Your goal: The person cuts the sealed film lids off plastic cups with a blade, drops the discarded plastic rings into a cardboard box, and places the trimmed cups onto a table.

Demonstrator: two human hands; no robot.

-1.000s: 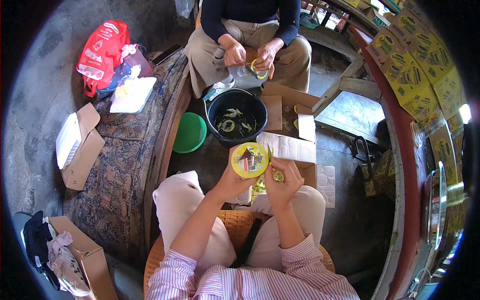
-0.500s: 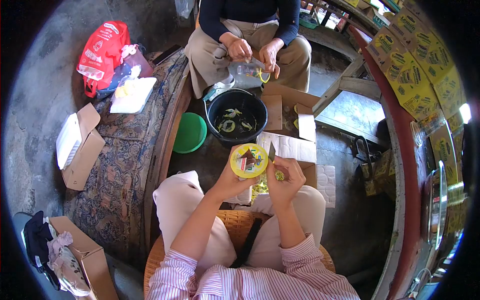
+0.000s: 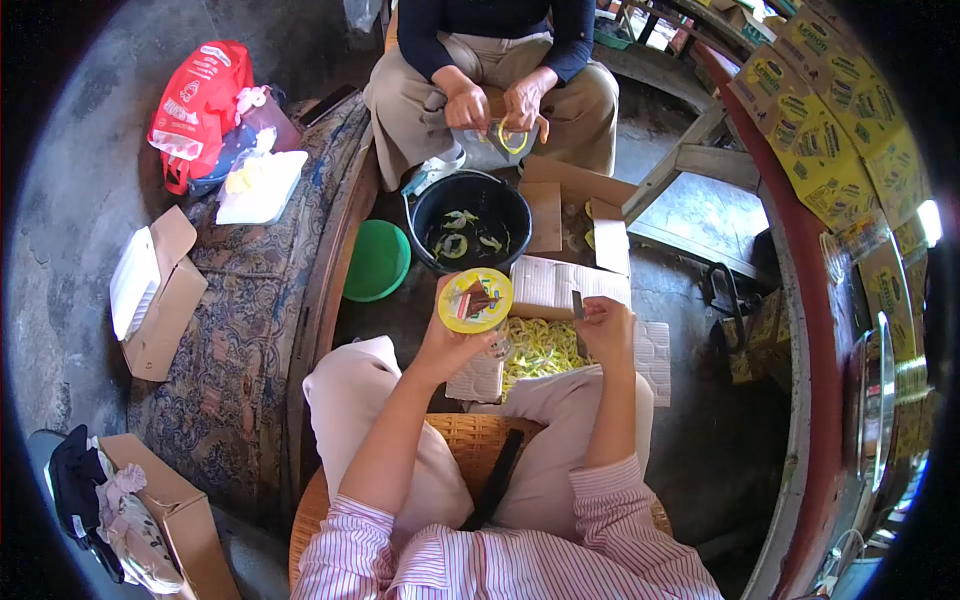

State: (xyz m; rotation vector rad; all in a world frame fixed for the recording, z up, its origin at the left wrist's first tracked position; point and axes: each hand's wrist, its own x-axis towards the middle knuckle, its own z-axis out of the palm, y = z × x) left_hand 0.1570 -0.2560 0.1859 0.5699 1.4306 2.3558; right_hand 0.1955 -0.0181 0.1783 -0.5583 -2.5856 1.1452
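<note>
My left hand [image 3: 446,345] is wrapped round a clear plastic cup with a yellow printed lid [image 3: 476,300]; the lid has a dark opening at its middle. To the right, apart from the cup, my right hand [image 3: 606,325] pinches a small dark blade [image 3: 577,306] that points up. Below and between the hands, a cardboard box [image 3: 475,382] holds many yellow-green strips [image 3: 540,352]. Just beyond the cup stands a black bucket [image 3: 471,262] with liquid and several yellow rings or scraps inside.
A person [image 3: 490,65] sits opposite, holding a clear cup with a yellow ring [image 3: 513,138]. An open carton [image 3: 541,215] stands right of the bucket, a green lid or basin [image 3: 377,262] left of it. A patterned bench [image 3: 240,330] and a red bag [image 3: 203,105] are at left.
My right hand has moved right, away from the cup, with the blade. My left hand and cup have shifted slightly left and up. The yellow strips in the box are more exposed.
</note>
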